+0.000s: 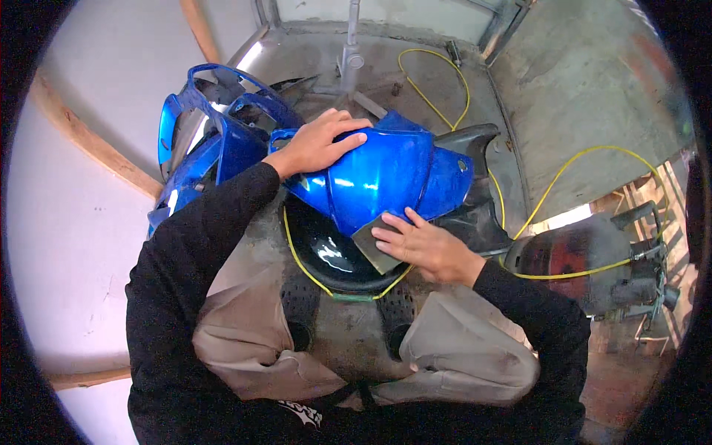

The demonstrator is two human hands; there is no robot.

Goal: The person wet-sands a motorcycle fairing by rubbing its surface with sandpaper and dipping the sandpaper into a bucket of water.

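Observation:
A glossy blue motorcycle body panel (382, 174) is tilted over a round black basin (326, 256) with shiny liquid-like reflections inside. My left hand (322, 141) grips the panel's upper left part, fingers over its top edge and thumb lying on the blue face. At the panel's lower edge, my right hand (430, 248) presses a grey-brown piece of sandpaper (374, 248) flat under its fingers. The sheet's lower corner hangs over the basin's rim. What lies under the right palm is hidden.
More blue body panels (215, 126) are stacked at the left, close to my left forearm. Black plastic parts (475, 219) lie right of the basin. A yellow hose (571, 159) loops across the floor to a dark tank-shaped machine (575, 259). A metal post (350, 59) stands behind.

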